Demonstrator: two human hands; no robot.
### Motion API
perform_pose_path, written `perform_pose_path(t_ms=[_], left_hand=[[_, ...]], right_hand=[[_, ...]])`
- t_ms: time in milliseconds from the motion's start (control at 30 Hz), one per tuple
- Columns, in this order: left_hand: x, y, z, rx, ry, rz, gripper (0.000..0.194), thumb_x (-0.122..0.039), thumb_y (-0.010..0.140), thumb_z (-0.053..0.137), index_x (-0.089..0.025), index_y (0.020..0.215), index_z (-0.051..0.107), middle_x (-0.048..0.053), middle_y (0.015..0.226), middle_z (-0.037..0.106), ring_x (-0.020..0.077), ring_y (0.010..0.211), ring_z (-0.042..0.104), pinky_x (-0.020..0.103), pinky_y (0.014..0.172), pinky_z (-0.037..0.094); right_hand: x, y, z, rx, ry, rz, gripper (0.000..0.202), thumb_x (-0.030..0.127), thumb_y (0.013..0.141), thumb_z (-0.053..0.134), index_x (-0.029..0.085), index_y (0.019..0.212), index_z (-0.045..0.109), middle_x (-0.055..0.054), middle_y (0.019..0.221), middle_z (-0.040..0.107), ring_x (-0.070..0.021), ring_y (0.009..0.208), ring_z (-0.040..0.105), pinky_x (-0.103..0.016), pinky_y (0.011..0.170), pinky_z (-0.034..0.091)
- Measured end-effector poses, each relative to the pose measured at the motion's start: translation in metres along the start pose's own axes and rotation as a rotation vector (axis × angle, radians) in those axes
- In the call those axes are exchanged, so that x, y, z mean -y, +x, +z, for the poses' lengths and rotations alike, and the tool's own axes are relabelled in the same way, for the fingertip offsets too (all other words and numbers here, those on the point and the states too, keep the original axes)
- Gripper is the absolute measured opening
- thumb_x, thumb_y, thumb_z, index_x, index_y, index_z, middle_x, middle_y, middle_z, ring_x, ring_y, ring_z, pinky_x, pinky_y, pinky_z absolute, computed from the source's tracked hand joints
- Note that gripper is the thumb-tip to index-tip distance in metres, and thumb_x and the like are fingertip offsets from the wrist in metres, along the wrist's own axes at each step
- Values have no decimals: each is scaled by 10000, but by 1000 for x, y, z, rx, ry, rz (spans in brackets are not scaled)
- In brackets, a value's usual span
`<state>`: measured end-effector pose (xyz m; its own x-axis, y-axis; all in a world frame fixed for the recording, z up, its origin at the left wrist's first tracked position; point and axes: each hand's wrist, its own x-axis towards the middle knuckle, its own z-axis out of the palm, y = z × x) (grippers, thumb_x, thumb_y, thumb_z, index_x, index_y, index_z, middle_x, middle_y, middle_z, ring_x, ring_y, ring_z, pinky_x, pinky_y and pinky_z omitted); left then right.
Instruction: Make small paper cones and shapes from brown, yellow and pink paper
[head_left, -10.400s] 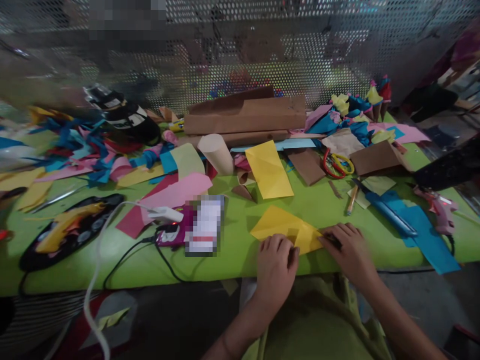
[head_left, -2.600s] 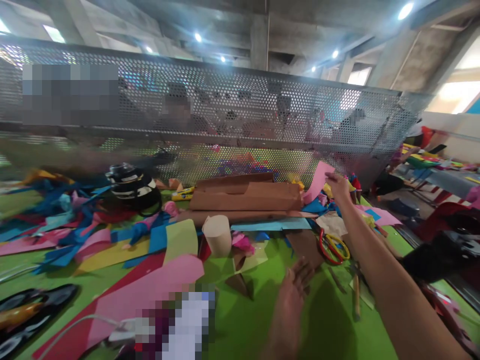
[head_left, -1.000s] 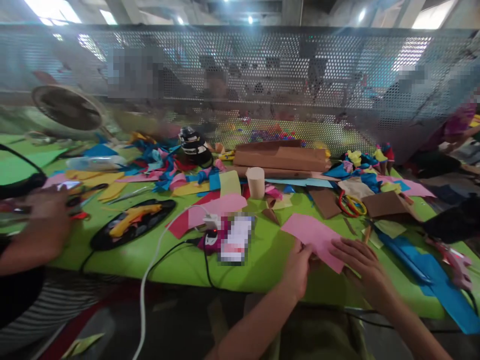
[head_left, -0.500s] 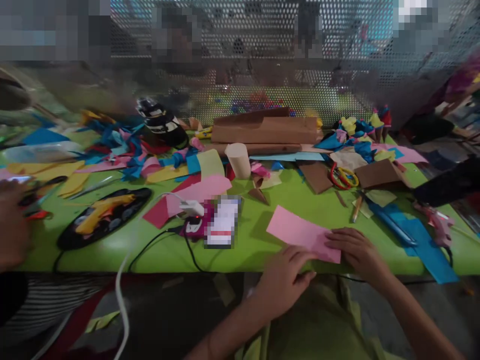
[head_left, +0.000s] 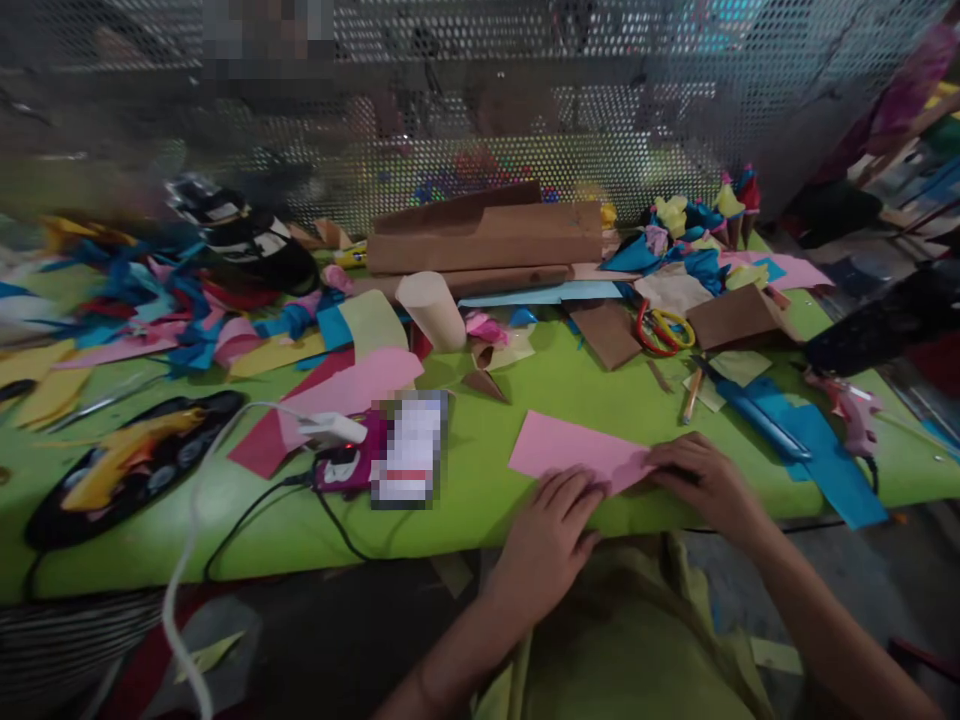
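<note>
A pink sheet of paper (head_left: 564, 444) lies on the green table in front of me. My left hand (head_left: 546, 530) rests over its near edge, the fingers stretched out flat on the paper. At the right end of the sheet, my right hand (head_left: 703, 484) has its fingers closed on the corner, and the thumb is mostly hidden. That right corner is covered by the fingers, so I cannot tell whether it is folded.
Left of the paper are a phone (head_left: 411, 450) and a magenta power strip (head_left: 352, 462) with cables. Scissors (head_left: 664, 330), a pencil (head_left: 691, 396), a pink glue gun (head_left: 855, 412) and blue paper (head_left: 844, 465) lie right. Behind stand a paper tube (head_left: 433, 312) and cardboard (head_left: 487, 240).
The view has turned, shifting the table's things leftward. My left hand has slid further onto the sheet, and my right fingers have curled at its right end. Another person's hand at far left is gone from view.
</note>
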<state>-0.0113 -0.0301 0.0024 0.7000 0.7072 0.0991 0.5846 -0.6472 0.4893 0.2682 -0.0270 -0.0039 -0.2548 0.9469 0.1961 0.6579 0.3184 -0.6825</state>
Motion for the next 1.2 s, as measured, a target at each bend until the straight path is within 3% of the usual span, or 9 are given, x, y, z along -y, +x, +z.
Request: perform_pose_path(t_ms=[133, 233, 433, 1200], left_hand=[[4, -3, 4, -8, 32, 29, 567, -219, 950, 588, -177, 1490, 423, 124, 1508, 525, 258, 1423, 450, 498, 1212, 349], [6, -4, 6, -9, 81, 54, 600, -243, 977, 550, -176, 1540, 353, 127, 1526, 513, 259, 1431, 445, 495, 1210, 348], [7, -6, 6, -10, 166, 95, 523, -288, 997, 529, -178, 1501, 442, 130, 1517, 524, 263, 1429, 453, 487, 1207, 348], [7, -8, 3, 36, 265, 119, 542, -390, 1012, 509, -173, 1506, 453, 94, 1568, 473, 257, 1465, 397, 448, 1226, 308]], right_hand=[[2, 9, 7, -41, -69, 63, 188, 358, 985, 608, 240, 885, 716, -62, 891, 742, -253, 864, 650, -400, 798, 483], [0, 14, 13, -45, -142, 74, 190, 368, 991, 598, 236, 924, 717, -63, 878, 735, -253, 839, 632, -399, 776, 456], [-1, 19, 19, -41, -266, 110, 184, 383, 976, 612, 235, 949, 718, -72, 916, 743, -271, 871, 610, -411, 766, 415], [3, 24, 21, -37, -232, 171, 134, 395, 954, 658, 268, 967, 702, -47, 958, 756, -278, 895, 610, -400, 765, 360]])
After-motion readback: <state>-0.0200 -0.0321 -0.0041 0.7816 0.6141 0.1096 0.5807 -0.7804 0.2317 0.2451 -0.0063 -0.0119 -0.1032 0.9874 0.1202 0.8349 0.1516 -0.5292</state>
